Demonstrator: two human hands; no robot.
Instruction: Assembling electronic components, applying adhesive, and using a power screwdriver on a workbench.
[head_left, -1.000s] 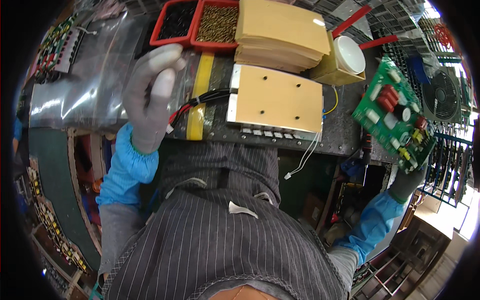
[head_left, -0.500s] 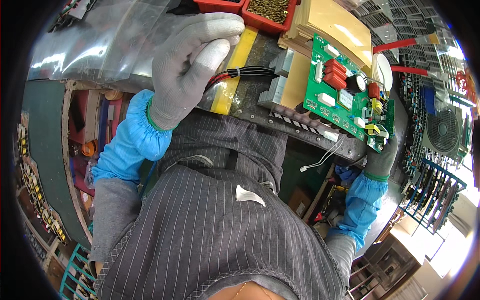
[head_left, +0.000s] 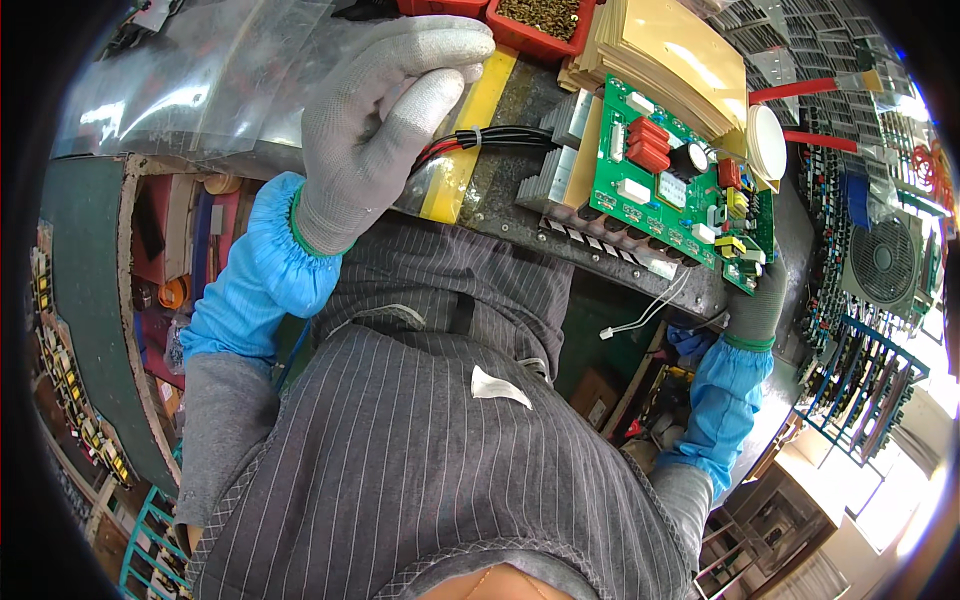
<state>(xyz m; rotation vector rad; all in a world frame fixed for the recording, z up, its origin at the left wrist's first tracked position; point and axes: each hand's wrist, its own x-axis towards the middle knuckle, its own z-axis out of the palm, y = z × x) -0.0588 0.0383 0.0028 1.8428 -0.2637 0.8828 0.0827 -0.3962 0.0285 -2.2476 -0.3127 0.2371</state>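
My right hand [head_left: 762, 305], in a grey glove, grips the right end of a green circuit board [head_left: 640, 205]; its fingers are mostly hidden behind the board. Red blocks, white parts and a black cylinder stand on the board, which is tilted above finned metal heatsinks [head_left: 550, 180]. My left hand [head_left: 375, 135], gloved in grey with whitish fingertips, is raised over the bench, fingers stretched and curved, thumb apart from them; nothing shows between. Next to it, a tied bundle of black and red wires [head_left: 500, 138] runs to the heatsinks, its other end hidden behind the hand.
A red bin [head_left: 540, 25] of small brass-coloured screws stands at the back, beside a stack of tan sheets [head_left: 670, 60]. Red-handled brushes [head_left: 815, 90] lie to the right. A thin white cable [head_left: 640, 318] hangs over the bench edge. Clear plastic sheeting [head_left: 200, 95] covers the left.
The circuit board has shifted left and slightly down over the heatsinks, my right hand moving with it. My left hand has hardly moved.
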